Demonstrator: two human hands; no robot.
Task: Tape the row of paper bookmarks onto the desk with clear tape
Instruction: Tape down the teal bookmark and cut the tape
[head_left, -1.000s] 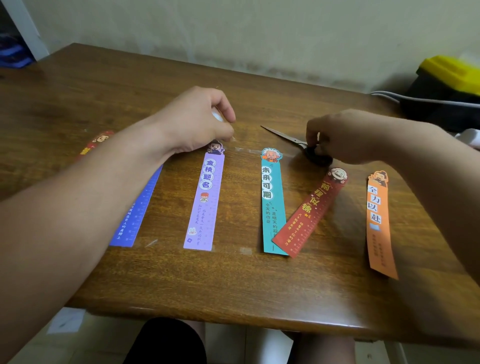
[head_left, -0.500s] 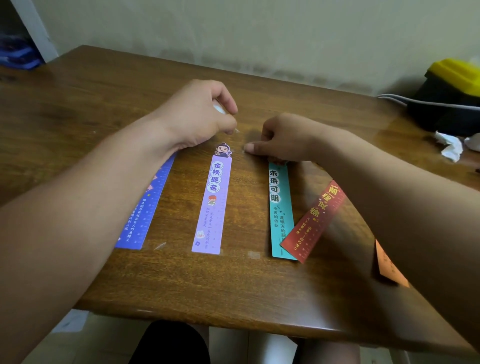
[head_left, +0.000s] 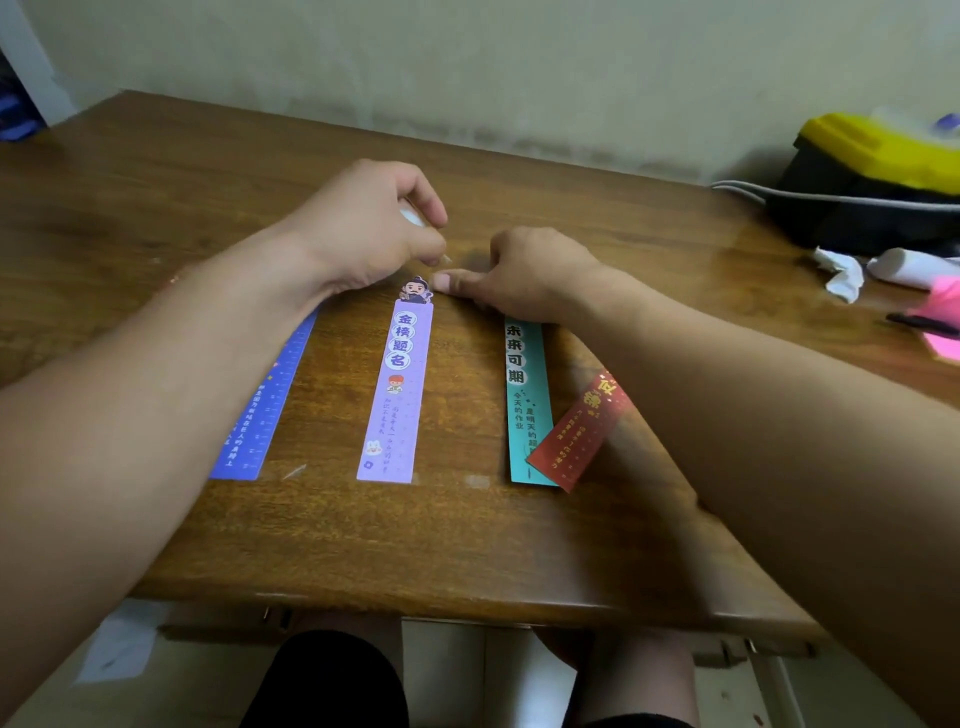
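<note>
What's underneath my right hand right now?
The teal bookmark runs under the right hand, its top end covered. The thumb presses the desk beside the purple bookmark. Whatever else lies beneath cannot be seen.

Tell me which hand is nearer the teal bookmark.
Right. The right hand covers the top of the teal bookmark; the left hand is farther left, near the purple bookmark.

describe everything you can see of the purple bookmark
The purple bookmark is a long, narrow lilac paper strip lying flat on the wooden desk, pointing away from the person. A cut-out cartoon figure tops it; below come four large characters, a small figure, fine script and a bunny near the bottom. The thumb of the right hand presses down right beside the top figure; whether it touches is unclear.
</note>
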